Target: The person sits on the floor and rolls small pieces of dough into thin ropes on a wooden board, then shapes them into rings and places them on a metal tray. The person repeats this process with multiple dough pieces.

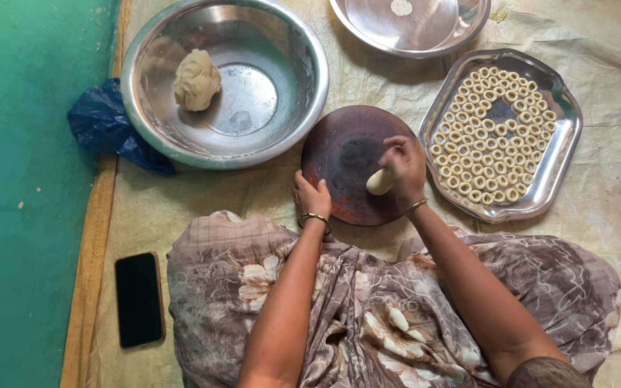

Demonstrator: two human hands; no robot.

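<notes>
A round dark-brown wooden board [346,154] lies on the cloth in front of my knees. My left hand [311,196] rests on its near-left edge, fingers curled. My right hand [402,169] is closed around a short roll of pale dough [381,182] over the board's right side. To the right stands a steel tray [558,169] filled with several small dough rings [491,135]. A big steel bowl [289,57] at the upper left holds a lump of dough [196,80].
A steel plate [415,25] with a small dough disc lies at the top. A black phone [139,299] is on the cloth's left border. A crumpled blue plastic bag [102,123] sits beside the bowl. Green floor runs along the left.
</notes>
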